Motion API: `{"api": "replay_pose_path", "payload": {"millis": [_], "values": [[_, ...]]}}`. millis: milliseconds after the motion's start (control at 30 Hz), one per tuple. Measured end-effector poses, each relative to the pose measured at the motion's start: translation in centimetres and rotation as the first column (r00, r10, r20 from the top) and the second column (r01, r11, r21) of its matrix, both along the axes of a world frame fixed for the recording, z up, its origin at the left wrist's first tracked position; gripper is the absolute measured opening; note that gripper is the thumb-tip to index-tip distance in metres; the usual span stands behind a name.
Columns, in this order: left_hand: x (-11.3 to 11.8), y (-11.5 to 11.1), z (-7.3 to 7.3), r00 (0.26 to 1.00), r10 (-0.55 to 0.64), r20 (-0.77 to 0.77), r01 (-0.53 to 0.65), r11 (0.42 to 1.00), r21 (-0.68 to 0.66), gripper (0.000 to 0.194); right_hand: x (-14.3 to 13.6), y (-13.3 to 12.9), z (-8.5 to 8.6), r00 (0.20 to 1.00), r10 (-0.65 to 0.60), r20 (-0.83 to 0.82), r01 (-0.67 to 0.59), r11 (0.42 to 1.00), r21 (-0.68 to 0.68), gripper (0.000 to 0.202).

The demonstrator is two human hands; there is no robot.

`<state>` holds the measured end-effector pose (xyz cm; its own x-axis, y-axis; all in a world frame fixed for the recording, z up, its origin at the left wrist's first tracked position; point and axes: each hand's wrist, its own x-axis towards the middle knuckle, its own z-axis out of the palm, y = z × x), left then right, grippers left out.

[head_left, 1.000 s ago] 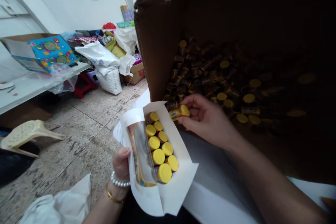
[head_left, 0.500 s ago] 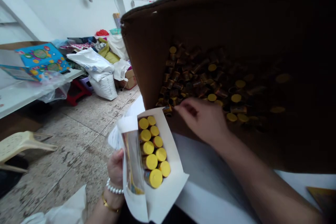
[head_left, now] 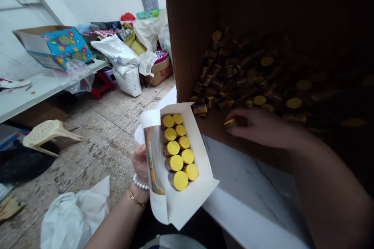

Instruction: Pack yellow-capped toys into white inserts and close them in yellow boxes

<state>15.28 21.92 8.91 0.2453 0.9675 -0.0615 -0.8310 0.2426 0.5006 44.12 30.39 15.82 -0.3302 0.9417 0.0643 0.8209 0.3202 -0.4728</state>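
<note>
My left hand [head_left: 141, 165], with a pearl bracelet and a gold band at the wrist, grips a white paper box [head_left: 201, 136] by its left side. The box is open towards me and has a clear window. Two rows of small tubs with yellow lids [head_left: 176, 162] stand in it. At the mouth of a big brown carton [head_left: 187, 46], my right hand [head_left: 254, 126] pinches one small yellow tub [head_left: 230, 122]. Behind that hand, many similar tubs [head_left: 216, 81] lie in a loose heap inside the carton, its right part in deep shadow.
The carton stands on a white marbled table [head_left: 233, 171]. To the left, a white bench [head_left: 58, 89] bears a blue patterned box [head_left: 64, 46]. A cream plastic stool [head_left: 48, 132], a red stool [head_left: 102, 85], white sacks [head_left: 125, 66] and a white bag [head_left: 78, 210] are on the floor.
The view has shifted, so the carton appears further right. My right hand has come back from the heap with a yellow tub between its fingers. My left hand still holds the white box.
</note>
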Motion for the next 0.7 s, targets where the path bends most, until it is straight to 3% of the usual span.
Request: {"api": "replay_pose_path", "payload": {"millis": [33, 100, 167, 367, 533, 600, 700], "values": [[0.2, 0.1, 0.1, 1.000, 0.013, 0.026, -0.013, 1.000, -0.001, 0.028, -0.7, -1.0, 1.2, 0.979, 0.048, -0.198, -0.069, 0.993, -0.100, 0.017], [0.4, 0.2, 0.3, 0.997, 0.025, 0.071, -0.025, 1.000, -0.004, 0.032, -2.7, -3.4, 3.3, 0.862, 0.068, -0.502, -0.205, 0.953, -0.222, 0.024], [0.6, 0.2, 0.4, 0.996, 0.034, 0.084, -0.034, 0.999, -0.002, 0.039, -5.1, -5.5, 4.4, 0.804, 0.096, -0.587, -0.286, 0.928, -0.241, 0.028], [0.2, -0.2, -0.3, 0.997, 0.061, 0.044, -0.061, 0.998, 0.001, 0.031, -10.5, -8.4, 3.1, 0.877, 0.218, -0.428, -0.263, 0.964, -0.049, 0.027], [0.5, 0.5, -1.3, 0.991, 0.106, 0.087, -0.111, 0.992, 0.056, 0.026, -9.7, -7.7, 3.2, 0.861, 0.350, -0.368, -0.410, 0.907, -0.097, 0.031], [0.9, 0.9, -1.2, 0.992, 0.064, 0.106, -0.070, 0.996, 0.049, 0.036, -8.2, -5.8, 3.3, 0.884, 0.249, -0.395, -0.308, 0.947, -0.093, 0.024], [0.8, 1.2, -0.5, 0.991, -0.029, 0.132, 0.025, 0.999, 0.036, 0.039, -6.2, -1.2, 2.5, 0.941, -0.029, -0.337, 0.027, 1.000, -0.009, 0.020]]}}
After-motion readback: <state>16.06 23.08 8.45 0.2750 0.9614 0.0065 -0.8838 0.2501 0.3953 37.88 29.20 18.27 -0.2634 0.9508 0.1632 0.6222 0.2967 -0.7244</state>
